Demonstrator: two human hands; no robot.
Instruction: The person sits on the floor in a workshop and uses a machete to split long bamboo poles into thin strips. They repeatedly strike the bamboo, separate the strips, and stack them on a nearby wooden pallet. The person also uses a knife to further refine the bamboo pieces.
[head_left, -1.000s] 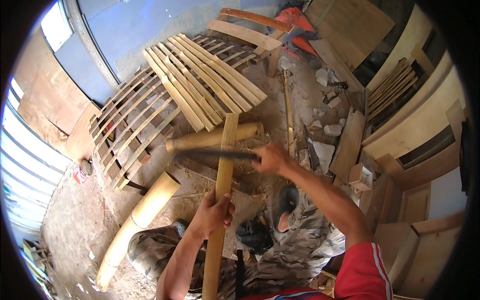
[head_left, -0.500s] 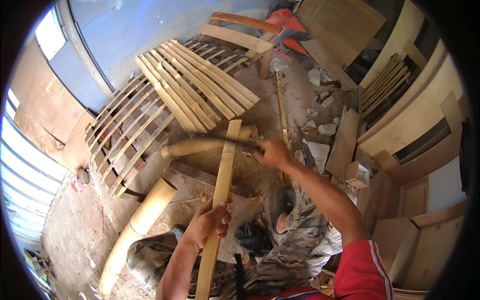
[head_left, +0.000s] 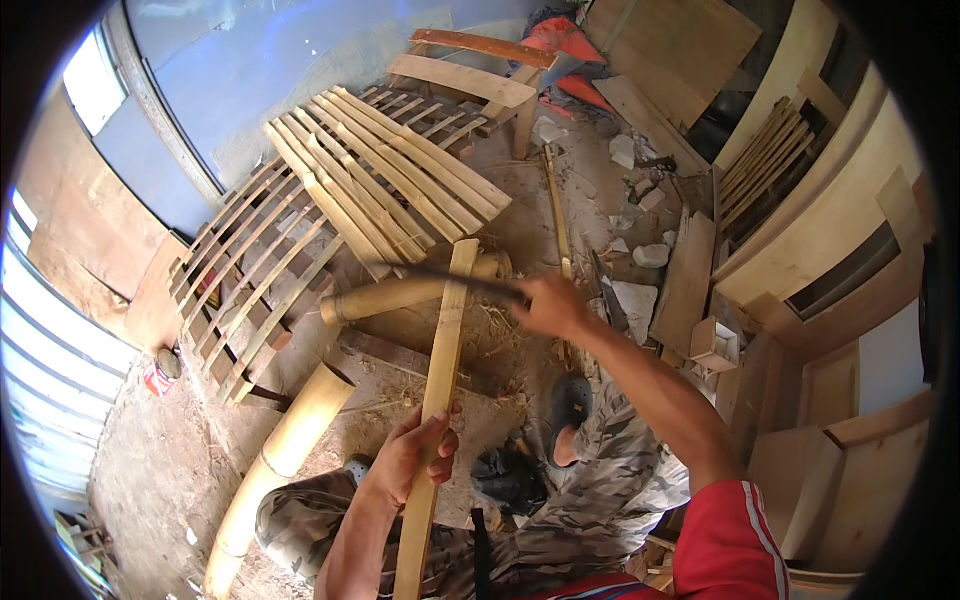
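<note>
My left hand [head_left: 420, 458] is wrapped round a long split bamboo strip [head_left: 446, 345], which slants away from my body. My right hand [head_left: 553, 306] grips a dark, long-bladed knife, likely a machete [head_left: 492, 289], by its handle. Its blade crosses the strip close to the far end and points left; the tip is blurred. Beyond the strip a short bamboo log [head_left: 385, 298] lies crosswise on the ground. A thicker bamboo pole [head_left: 285, 445] leans beside my left knee.
Several split bamboo pieces [head_left: 385, 170] rest on a slatted wooden frame [head_left: 260, 270] at the far left. Shavings and a wooden beam [head_left: 385, 355] lie before me. Rubble [head_left: 650, 255] and boards [head_left: 685, 285] lie right, near a wooden cabinet [head_left: 850, 270].
Both hands keep their grips, and the knife stays across the strip near its far end with barely any shift. The whole view has moved slightly.
</note>
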